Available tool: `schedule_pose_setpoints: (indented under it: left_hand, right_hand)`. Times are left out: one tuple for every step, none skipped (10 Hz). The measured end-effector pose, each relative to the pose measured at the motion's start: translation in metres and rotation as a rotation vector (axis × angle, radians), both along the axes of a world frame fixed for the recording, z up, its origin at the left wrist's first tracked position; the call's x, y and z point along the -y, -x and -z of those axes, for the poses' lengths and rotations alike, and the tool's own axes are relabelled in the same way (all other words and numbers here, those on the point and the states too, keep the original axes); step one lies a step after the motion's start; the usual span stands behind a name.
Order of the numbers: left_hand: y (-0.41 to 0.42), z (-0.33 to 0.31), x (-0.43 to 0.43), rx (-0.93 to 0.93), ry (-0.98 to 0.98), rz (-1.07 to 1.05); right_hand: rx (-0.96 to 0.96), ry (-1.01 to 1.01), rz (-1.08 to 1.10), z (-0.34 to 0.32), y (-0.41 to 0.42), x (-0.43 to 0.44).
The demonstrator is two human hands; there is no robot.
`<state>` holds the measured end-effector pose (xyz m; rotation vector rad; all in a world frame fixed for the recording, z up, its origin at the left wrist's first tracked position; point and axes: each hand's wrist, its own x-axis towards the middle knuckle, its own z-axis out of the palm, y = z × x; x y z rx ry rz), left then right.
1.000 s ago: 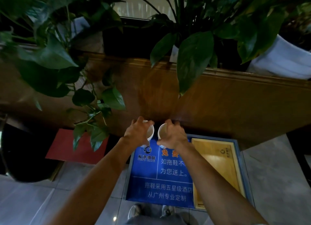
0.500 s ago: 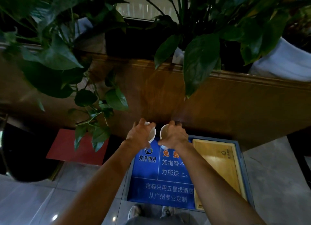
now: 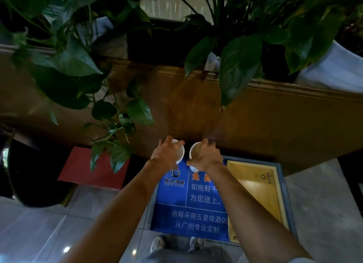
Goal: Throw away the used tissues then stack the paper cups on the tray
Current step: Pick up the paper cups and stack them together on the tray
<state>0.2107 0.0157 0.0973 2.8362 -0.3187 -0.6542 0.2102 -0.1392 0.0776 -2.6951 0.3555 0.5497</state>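
I hold two white paper cups side by side in front of me, above the floor. My left hand (image 3: pixel 167 154) grips the left paper cup (image 3: pixel 180 153) from above, fingers over its rim. My right hand (image 3: pixel 206 157) grips the right paper cup (image 3: pixel 193 151) the same way; its open mouth faces left and shows a pale brown inside. The two cups are close together with a small gap between them. No tissue and no tray with cups is in view.
A wooden counter (image 3: pixel 275 121) runs across ahead, with leafy plants (image 3: pixel 74 62) hanging over it. Below the cups stands a blue printed sign box (image 3: pixel 196 209) with a wooden panel (image 3: pixel 253 192). A red mat (image 3: pixel 82 166) and a dark round bin (image 3: pixel 33 174) sit left.
Both hands with their cups have held nearly the same spot. The view has shifted slightly downward.
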Motion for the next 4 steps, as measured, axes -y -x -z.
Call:
schedule_pose_setpoints:
  left_hand:
    - [-0.0002,0.0015,0.0,0.006,-0.005,-0.007]
    - [0.0007,0.0025,0.0009,0.022,-0.008,-0.011]
    - [0.0021,0.0054,0.0009,0.031,-0.026,-0.015]
    - [0.0034,0.0057,0.0011,0.03,-0.038,-0.011]
  right_hand:
    - [0.008,-0.003,0.004,0.0012,-0.0002,-0.0002]
    - [0.013,-0.012,0.008,0.0008,0.0022,-0.0012]
    - [0.014,-0.017,0.006,0.0025,0.0044,-0.0013]
    - [0.02,-0.024,0.007,0.0009,0.0077,-0.0002]
